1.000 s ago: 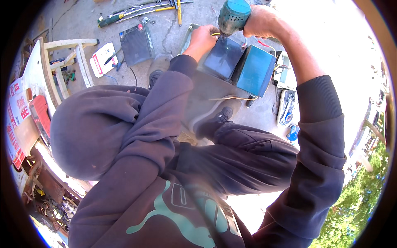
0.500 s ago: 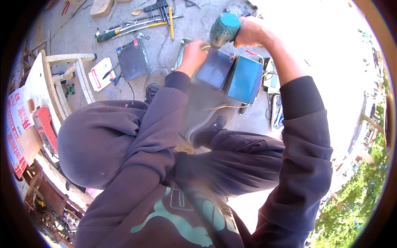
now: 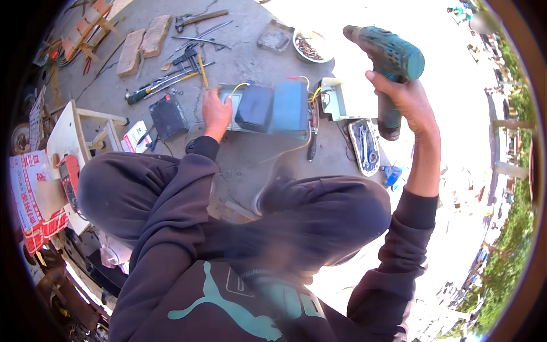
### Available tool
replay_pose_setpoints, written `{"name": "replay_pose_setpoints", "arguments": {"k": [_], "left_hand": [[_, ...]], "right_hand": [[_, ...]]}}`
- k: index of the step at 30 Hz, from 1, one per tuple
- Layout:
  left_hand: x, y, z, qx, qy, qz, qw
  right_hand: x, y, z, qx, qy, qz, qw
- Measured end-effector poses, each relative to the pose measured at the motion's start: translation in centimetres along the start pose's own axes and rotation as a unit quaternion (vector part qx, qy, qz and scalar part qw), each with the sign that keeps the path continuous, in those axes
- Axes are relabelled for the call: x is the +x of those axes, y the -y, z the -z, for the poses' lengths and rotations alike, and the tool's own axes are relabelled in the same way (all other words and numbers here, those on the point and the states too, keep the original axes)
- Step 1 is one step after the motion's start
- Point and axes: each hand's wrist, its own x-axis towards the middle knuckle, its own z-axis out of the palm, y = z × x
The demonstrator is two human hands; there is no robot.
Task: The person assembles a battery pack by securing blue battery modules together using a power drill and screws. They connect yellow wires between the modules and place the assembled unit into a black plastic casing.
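My right hand [image 3: 415, 102] is wrapped round the handle of a teal-and-black cordless drill [image 3: 393, 54]. It holds the drill in the air to the right of a shallow grey metal case [image 3: 232, 122] on the ground, with the drill's nose pointing up and left. At the case's left end, my left hand [image 3: 216, 114] grips the edge, thumb on the inner side. Inside the case sit a dark battery block [image 3: 254, 108] and a blue box [image 3: 289, 105], slightly blurred. Yellow and red wires run at both ends of the case.
A pale housing [image 3: 336, 100] and a tray of wrenches [image 3: 364, 148] lie right of the case. A black battery [image 3: 168, 117] and white stool [image 3: 74, 131] stand left. Beyond are a hammer [image 3: 199, 20], bricks [image 3: 155, 37], a screwdriver [image 3: 139, 96] and a bowl of screws [image 3: 310, 47].
My right hand has lifted the drill off the case and swung it to the right. My left hand has shifted to the case's left end. The view has also shifted.
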Motion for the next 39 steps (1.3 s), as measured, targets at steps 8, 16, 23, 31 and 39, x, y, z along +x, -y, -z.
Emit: {"name": "replay_pose_setpoints", "arguments": {"k": [8,16,23,31,39], "left_hand": [[-3.7,0.3,1.0,-0.116,0.151,0.023,0.981],[-3.2,-1.6,-1.9,-0.061,0.215,0.050,0.974],[-0.4,4.4,-5.6,-0.119,0.356,0.215,0.901],[3.2,-0.2,-5.7,-0.369,0.427,0.370,0.738],[2.1,-0.3,-6.8,-0.559,0.347,0.476,0.584]], "right_hand": [[-10.3,-18.5,-14.4,0.191,-0.160,-0.330,0.910],[-8.6,-31.9,-26.2,0.014,-0.217,-0.462,0.860],[-9.7,-32.8,-27.8,-0.137,-0.185,-0.434,0.871],[-6.4,-25.4,-7.6,0.138,0.089,-0.391,0.905],[1.6,-3.4,-8.9,-0.037,0.040,-0.203,0.978]]}}
